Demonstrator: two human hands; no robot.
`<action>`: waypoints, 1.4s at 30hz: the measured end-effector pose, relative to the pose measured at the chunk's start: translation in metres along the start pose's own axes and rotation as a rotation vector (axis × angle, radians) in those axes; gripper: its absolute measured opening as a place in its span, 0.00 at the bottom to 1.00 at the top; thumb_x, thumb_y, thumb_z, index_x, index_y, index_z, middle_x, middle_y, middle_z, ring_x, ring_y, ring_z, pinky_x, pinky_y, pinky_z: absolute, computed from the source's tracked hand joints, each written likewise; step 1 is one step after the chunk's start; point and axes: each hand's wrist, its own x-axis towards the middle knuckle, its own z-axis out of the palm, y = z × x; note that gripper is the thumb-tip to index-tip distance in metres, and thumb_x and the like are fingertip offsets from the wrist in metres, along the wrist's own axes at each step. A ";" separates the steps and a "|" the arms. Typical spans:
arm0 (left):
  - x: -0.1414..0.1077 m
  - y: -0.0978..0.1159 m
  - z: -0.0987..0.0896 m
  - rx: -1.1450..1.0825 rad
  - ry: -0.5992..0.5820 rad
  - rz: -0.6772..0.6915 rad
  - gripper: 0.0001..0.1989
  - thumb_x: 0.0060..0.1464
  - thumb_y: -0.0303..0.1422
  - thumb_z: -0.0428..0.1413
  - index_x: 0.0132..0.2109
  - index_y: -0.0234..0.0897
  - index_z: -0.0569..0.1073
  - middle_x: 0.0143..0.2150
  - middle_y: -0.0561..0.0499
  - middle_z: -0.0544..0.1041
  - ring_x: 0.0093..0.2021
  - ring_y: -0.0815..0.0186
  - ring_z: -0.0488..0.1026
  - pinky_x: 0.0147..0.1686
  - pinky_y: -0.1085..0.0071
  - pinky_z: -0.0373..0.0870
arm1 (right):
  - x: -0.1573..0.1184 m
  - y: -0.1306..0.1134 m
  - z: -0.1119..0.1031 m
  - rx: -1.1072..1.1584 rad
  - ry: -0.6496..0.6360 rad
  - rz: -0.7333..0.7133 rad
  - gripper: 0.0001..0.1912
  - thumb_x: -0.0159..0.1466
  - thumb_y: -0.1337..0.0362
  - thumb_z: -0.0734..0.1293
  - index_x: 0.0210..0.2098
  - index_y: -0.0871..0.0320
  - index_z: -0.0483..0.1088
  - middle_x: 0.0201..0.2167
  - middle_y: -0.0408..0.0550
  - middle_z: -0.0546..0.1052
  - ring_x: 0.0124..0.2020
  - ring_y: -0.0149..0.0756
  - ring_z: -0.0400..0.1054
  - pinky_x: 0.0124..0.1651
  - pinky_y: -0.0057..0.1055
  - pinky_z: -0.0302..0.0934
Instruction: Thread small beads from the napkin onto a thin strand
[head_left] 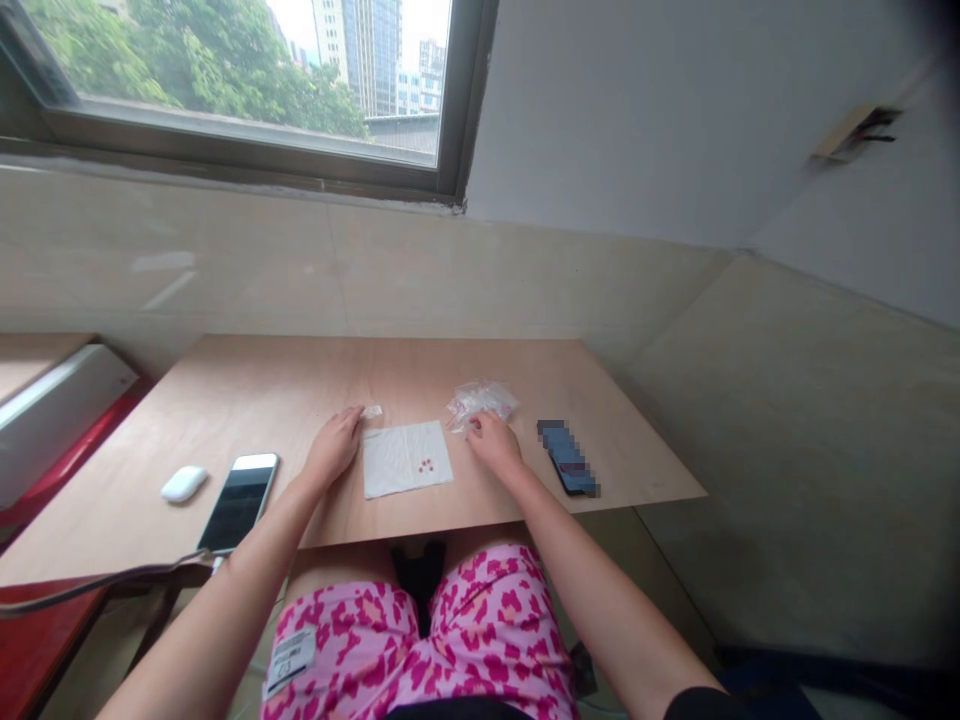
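Note:
A white paper napkin [397,465] lies flat on the table, with several tiny red pieces [426,466] grouped on its right half. My left hand [337,440] rests at the napkin's left edge, fingers stretched forward. Its fingertips touch a small clear plastic bag [372,411] just beyond the napkin. To the right of the napkin, my right hand [491,440] is closed, its fingers curled at the near edge of a pile of small clear plastic bags [484,398]. Whatever its fingertips pinch, if anything, is too small to make out.
A phone [238,500] and a white earbud case [184,484] lie on the left of the wooden table [300,370]. Another phone [570,460], partly blurred, lies on the right. A tiled wall and a window [247,80] stand behind the table.

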 end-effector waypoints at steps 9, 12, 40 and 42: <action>0.003 -0.023 0.016 -0.054 -0.022 0.044 0.26 0.70 0.31 0.41 0.71 0.28 0.62 0.70 0.34 0.68 0.69 0.54 0.66 0.69 0.51 0.63 | 0.054 -0.111 0.078 0.283 -0.197 -0.063 0.15 0.67 0.57 0.72 0.49 0.59 0.80 0.39 0.51 0.83 0.41 0.38 0.77 0.44 0.26 0.65; 0.002 -0.028 0.015 -0.059 -0.031 0.060 0.27 0.70 0.31 0.41 0.72 0.29 0.60 0.70 0.35 0.67 0.69 0.55 0.67 0.69 0.51 0.63 | 0.072 -0.130 0.103 0.343 -0.259 -0.001 0.16 0.69 0.57 0.69 0.48 0.61 0.80 0.32 0.49 0.83 0.32 0.35 0.76 0.37 0.25 0.65; 0.009 -0.033 -0.004 -0.077 -0.097 0.032 0.31 0.71 0.45 0.43 0.73 0.32 0.60 0.74 0.35 0.59 0.75 0.49 0.53 0.72 0.45 0.52 | 0.045 0.001 0.006 -0.024 -0.105 -0.019 0.13 0.66 0.67 0.68 0.48 0.60 0.78 0.42 0.53 0.82 0.43 0.43 0.75 0.45 0.30 0.63; 0.008 -0.012 -0.008 -0.153 0.006 -0.039 0.31 0.72 0.45 0.42 0.72 0.31 0.59 0.74 0.34 0.60 0.75 0.50 0.55 0.72 0.46 0.53 | 0.033 0.015 -0.005 -0.065 -0.099 -0.017 0.11 0.63 0.66 0.71 0.45 0.61 0.79 0.43 0.56 0.81 0.45 0.45 0.74 0.46 0.30 0.62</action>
